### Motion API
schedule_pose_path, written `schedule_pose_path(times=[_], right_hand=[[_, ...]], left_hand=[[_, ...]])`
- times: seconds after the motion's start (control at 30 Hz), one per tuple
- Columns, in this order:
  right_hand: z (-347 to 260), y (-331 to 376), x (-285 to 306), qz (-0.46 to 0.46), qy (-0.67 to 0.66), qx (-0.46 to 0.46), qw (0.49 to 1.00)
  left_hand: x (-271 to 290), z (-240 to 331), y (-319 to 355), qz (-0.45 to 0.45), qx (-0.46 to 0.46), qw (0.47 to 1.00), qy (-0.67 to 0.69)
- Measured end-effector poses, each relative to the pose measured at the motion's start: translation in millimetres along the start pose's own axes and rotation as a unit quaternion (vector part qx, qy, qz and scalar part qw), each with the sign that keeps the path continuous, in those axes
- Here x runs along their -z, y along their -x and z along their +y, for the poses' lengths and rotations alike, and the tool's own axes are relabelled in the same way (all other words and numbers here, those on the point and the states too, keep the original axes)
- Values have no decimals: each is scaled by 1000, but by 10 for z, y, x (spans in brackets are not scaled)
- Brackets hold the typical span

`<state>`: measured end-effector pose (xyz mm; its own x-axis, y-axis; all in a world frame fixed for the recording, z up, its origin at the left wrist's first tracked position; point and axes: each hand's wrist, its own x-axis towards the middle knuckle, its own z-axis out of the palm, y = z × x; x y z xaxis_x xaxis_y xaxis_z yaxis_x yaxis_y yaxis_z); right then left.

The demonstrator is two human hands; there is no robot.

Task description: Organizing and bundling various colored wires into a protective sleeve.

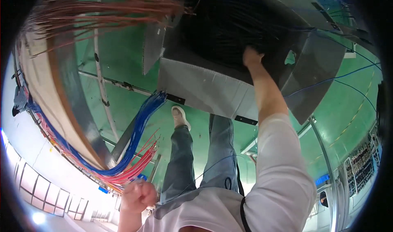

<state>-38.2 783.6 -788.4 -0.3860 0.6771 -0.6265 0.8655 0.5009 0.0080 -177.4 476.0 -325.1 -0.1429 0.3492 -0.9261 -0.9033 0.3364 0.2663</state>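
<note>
My right hand [252,56] reaches into a grey box [204,86] filled with a mass of dark wires [229,25]. Its fingers are buried among the wires and hidden. The right arm wears a white sleeve. At the lower left, my left hand [138,196] is clenched in a fist just below a bundle of blue and red wires [137,150]. I cannot tell whether it holds any of them. A thin blue wire [204,172] runs across my jeans.
A long curved panel [49,105] runs down the left, with brown wires [102,7] fanning out at its top. The floor [127,64] is green. My shoe [180,116] stands below the box. Blue cables [352,74] trail to the right, toward racks [362,162].
</note>
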Motion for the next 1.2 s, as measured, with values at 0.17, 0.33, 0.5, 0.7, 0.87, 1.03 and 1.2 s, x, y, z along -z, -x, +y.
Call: schedule_pose_path(times=[0.17, 0.33, 0.5, 0.7, 0.87, 1.03, 1.2], right_hand=[[-187, 544, 517, -84, -476, 28, 875], [-250, 2214, 1923, -446, -887, 47, 108], [-593, 3636, 3038, -496, -835, 211, 106], [-1062, 4526, 3674, -346, -790, 286, 417], [-1353, 5190, 3963, -261, -725, 311, 557], [-1616, 5571, 4085, -207, -669, 365, 613], [-1873, 5746, 3917, -125, -704, 341, 611]], left_hand=[[-327, -116, 66, 55, 6, 915, -400], [-632, 179, 443, 56, -105, 910, -397], [-803, 442, 962, -65, -89, 958, -265], [-788, 563, 1619, -184, -181, 926, -275], [-355, 536, 1991, -219, -248, 880, -340], [-78, 592, 2292, -242, -245, 892, -294], [222, 517, 2220, -135, -453, 782, -406]])
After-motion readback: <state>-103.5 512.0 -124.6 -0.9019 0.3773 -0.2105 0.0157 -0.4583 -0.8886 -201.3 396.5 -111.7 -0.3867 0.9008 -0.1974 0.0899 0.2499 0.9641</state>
